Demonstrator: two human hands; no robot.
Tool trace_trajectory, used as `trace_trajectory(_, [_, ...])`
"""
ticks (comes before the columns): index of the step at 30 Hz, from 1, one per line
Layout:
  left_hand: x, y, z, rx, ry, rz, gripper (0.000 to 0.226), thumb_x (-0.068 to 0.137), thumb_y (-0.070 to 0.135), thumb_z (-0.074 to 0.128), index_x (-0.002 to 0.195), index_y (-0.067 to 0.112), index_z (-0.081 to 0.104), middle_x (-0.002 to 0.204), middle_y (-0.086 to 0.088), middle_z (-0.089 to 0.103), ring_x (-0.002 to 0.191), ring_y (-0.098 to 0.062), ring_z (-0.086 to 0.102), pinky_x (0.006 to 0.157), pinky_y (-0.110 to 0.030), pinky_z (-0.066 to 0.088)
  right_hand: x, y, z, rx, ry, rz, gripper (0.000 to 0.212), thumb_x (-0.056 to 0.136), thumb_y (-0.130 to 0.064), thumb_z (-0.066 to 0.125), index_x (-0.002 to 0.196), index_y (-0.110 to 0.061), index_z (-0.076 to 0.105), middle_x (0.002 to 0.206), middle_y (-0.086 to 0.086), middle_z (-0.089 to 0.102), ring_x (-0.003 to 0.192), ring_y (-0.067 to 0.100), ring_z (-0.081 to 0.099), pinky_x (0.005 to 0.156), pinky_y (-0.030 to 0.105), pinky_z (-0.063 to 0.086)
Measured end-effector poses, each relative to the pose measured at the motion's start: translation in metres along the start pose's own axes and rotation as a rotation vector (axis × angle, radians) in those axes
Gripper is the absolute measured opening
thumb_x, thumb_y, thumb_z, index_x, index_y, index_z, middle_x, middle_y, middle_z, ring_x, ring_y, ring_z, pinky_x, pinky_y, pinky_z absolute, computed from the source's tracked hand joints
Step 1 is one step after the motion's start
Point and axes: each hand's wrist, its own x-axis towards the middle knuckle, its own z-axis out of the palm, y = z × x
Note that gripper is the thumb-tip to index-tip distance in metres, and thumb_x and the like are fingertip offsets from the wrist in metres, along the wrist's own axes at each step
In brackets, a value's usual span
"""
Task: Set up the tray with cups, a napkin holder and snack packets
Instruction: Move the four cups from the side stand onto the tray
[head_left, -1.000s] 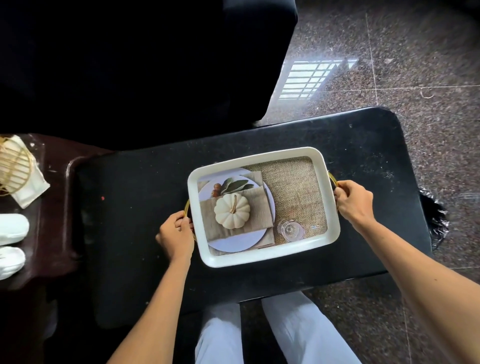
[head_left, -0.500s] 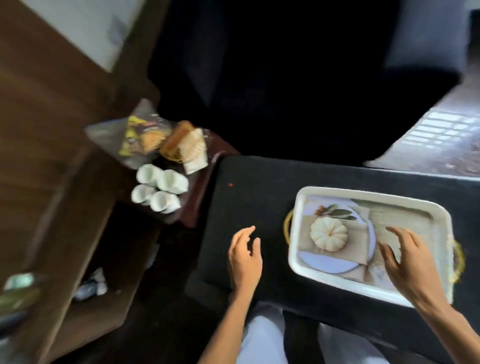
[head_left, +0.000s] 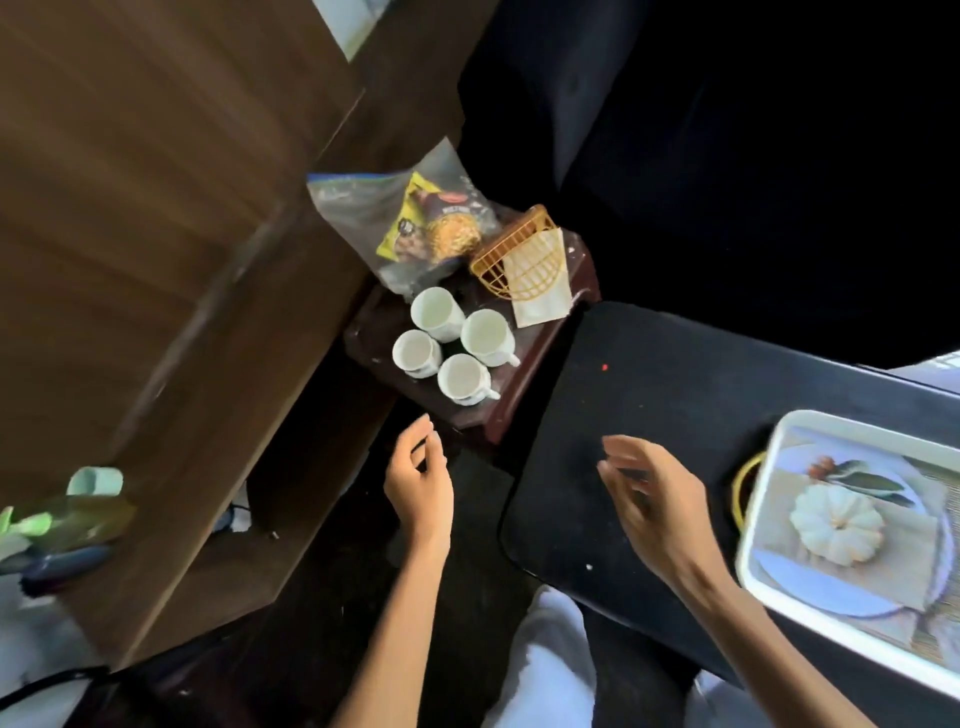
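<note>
Several white cups (head_left: 457, 348) stand in a cluster on a small dark wooden side table (head_left: 506, 410). Behind them lies a clear bag of yellow snack packets (head_left: 426, 223) and a gold wire napkin holder (head_left: 524, 260) with white napkins in it. The white tray (head_left: 763, 540), printed with a pumpkin place setting, rests on the black table (head_left: 649, 415) at the right edge. My left hand (head_left: 421, 478) hovers empty just below the cups, fingers loosely curled. My right hand (head_left: 649, 499) is open over the black table, left of the tray.
A large brown wooden cabinet (head_left: 156, 234) fills the left side. A dark sofa (head_left: 727, 130) is behind both tables. Blurred green and white items (head_left: 62, 514) sit at the far left. My white-trousered knees (head_left: 545, 665) are below the table edge.
Both hands let go of the tray's handles and moved left toward the side table. The view swung left, bringing the cups, snack bag and napkin holder into sight.
</note>
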Motion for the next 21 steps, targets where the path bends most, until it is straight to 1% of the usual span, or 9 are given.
trace_trajectory(2, [0.03, -0.003, 0.001, -0.068, -0.023, -0.039, 0.025, 0.104, 0.008, 0.053, 0.126, 0.007, 0.066, 0.128, -0.014, 0.069, 0.116, -0.024, 0.068, 0.098, -0.045, 0.058, 0.021, -0.012, 0.039, 0.041, -0.01, 0.015, 0.02, 0.093, -0.011, 0.069, 0.112, -0.014, 0.069, 0.105, -0.004, 0.069, 0.089, -0.014, 0.064, 0.074, -0.002, 0.046])
trace_trajectory(4, [0.054, -0.009, 0.006, -0.11, -0.064, -0.065, 0.027, 0.104, 0.008, 0.052, 0.127, 0.009, 0.065, 0.129, -0.013, 0.069, 0.117, -0.022, 0.067, 0.097, -0.04, 0.059, 0.043, -0.018, 0.075, 0.054, -0.003, 0.025, 0.019, 0.093, -0.012, 0.069, 0.112, -0.013, 0.069, 0.106, -0.004, 0.07, 0.089, -0.017, 0.063, 0.073, -0.002, 0.045])
trace_trajectory(6, [0.073, -0.015, 0.014, -0.119, -0.11, -0.07, 0.027, 0.105, 0.009, 0.052, 0.127, 0.01, 0.066, 0.13, -0.011, 0.069, 0.116, -0.019, 0.068, 0.097, -0.037, 0.058, 0.063, -0.02, 0.106, 0.053, 0.002, 0.049, 0.021, 0.093, -0.013, 0.068, 0.115, -0.012, 0.067, 0.11, -0.002, 0.069, 0.089, -0.008, 0.066, 0.073, -0.002, 0.046])
trace_trajectory(9, [0.086, -0.025, 0.024, -0.103, -0.158, -0.068, 0.028, 0.105, 0.012, 0.052, 0.128, 0.011, 0.067, 0.126, -0.007, 0.071, 0.118, -0.02, 0.067, 0.104, -0.045, 0.055, 0.085, -0.018, 0.141, 0.03, -0.01, 0.073, 0.027, 0.094, -0.013, 0.066, 0.121, -0.011, 0.064, 0.117, 0.002, 0.065, 0.096, 0.008, 0.066, 0.074, 0.0, 0.048])
trace_trajectory(12, [0.09, -0.031, 0.028, -0.081, -0.192, -0.091, 0.028, 0.105, 0.014, 0.053, 0.129, 0.01, 0.066, 0.108, 0.009, 0.072, 0.108, -0.015, 0.07, 0.104, -0.049, 0.055, 0.095, -0.013, 0.161, 0.008, -0.028, 0.057, 0.027, 0.094, -0.011, 0.065, 0.122, -0.012, 0.064, 0.118, 0.004, 0.066, 0.095, 0.009, 0.067, 0.076, 0.003, 0.051])
trace_trajectory(14, [0.09, -0.034, 0.028, -0.094, -0.211, -0.105, 0.027, 0.105, 0.013, 0.053, 0.128, 0.01, 0.068, 0.1, 0.02, 0.069, 0.099, -0.004, 0.071, 0.101, -0.047, 0.057, 0.097, -0.01, 0.167, 0.018, -0.004, 0.063, 0.023, 0.094, -0.012, 0.066, 0.118, -0.014, 0.066, 0.114, 0.002, 0.069, 0.092, 0.005, 0.068, 0.077, 0.008, 0.054])
trace_trajectory(15, [0.09, -0.034, 0.028, -0.103, -0.217, -0.107, 0.027, 0.105, 0.012, 0.053, 0.127, 0.009, 0.068, 0.099, 0.022, 0.068, 0.096, 0.0, 0.07, 0.1, -0.045, 0.059, 0.098, -0.009, 0.169, 0.02, 0.019, 0.075, 0.019, 0.095, -0.014, 0.066, 0.113, -0.016, 0.068, 0.109, -0.001, 0.071, 0.09, 0.003, 0.069, 0.076, 0.011, 0.055])
trace_trajectory(18, [0.086, -0.029, 0.026, -0.099, -0.211, -0.09, 0.026, 0.104, 0.011, 0.053, 0.126, 0.008, 0.068, 0.099, 0.021, 0.068, 0.091, 0.006, 0.069, 0.098, -0.042, 0.059, 0.1, -0.007, 0.17, 0.035, 0.067, 0.097, 0.003, 0.095, -0.017, 0.067, 0.096, -0.018, 0.07, 0.088, -0.003, 0.074, 0.082, 0.0, 0.068, 0.067, 0.012, 0.054])
trace_trajectory(21, [0.073, -0.027, 0.023, -0.114, -0.185, -0.092, 0.023, 0.104, 0.011, 0.053, 0.121, 0.009, 0.069, 0.102, 0.015, 0.069, 0.087, 0.011, 0.07, 0.096, -0.041, 0.061, 0.095, -0.005, 0.163, 0.051, 0.067, 0.085, 0.005, 0.096, -0.017, 0.065, 0.094, -0.016, 0.07, 0.086, -0.003, 0.075, 0.08, 0.003, 0.069, 0.068, 0.015, 0.055])
